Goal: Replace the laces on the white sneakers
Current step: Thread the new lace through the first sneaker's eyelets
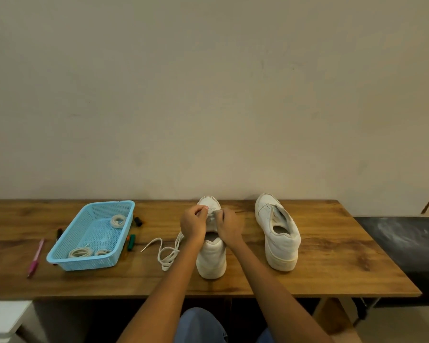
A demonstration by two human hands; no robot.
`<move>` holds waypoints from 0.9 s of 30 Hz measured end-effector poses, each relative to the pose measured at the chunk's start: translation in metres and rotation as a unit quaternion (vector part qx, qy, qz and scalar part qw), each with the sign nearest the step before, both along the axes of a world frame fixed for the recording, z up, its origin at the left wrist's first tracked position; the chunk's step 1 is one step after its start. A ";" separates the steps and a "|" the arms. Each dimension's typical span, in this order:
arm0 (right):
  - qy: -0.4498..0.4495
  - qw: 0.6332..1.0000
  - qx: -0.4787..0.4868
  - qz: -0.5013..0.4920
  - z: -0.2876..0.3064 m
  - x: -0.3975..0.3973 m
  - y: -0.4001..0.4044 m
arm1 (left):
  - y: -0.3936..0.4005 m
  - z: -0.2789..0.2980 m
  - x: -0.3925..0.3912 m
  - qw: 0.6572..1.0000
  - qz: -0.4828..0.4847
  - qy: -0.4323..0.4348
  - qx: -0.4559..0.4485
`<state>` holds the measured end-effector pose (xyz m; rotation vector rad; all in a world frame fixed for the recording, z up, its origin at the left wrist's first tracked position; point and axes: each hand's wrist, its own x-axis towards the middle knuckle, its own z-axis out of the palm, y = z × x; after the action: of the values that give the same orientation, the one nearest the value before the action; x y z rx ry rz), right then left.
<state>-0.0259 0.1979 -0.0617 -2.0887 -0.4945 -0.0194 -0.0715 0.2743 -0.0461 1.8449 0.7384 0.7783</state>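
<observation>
1. The near sneaker [211, 258] stands mid-desk, heel toward the person, toe to the far wall, long axis running near to far; the second sneaker [278, 233] stands to its right, apart, aligned much the same.
2. Left hand [193, 224] and right hand [229, 225] hover over the eyelets, each grip curled and pinching the lace [167, 253]; its loose end trails left on the desk [332, 256].
3. Farther left, a blue basket [60, 253] holds coiled laces [81, 252]; a pink pen [36, 257] lies beyond it.
</observation>
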 end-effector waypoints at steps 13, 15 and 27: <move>0.056 0.990 0.124 -0.020 -0.010 0.001 0.001 | -0.003 0.001 0.004 0.981 -0.029 0.143 0.126; 0.057 0.990 0.128 -0.019 -0.011 0.001 0.001 | -0.004 0.000 0.005 0.980 -0.030 0.148 0.134; 0.062 0.988 0.135 -0.030 -0.006 -0.006 -0.001 | -0.003 0.002 0.008 0.973 -0.067 0.157 0.156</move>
<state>-0.0322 0.1965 -0.0679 -1.8248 -0.3330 0.0088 -0.0634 0.2711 -0.0446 2.3124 0.7089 0.5416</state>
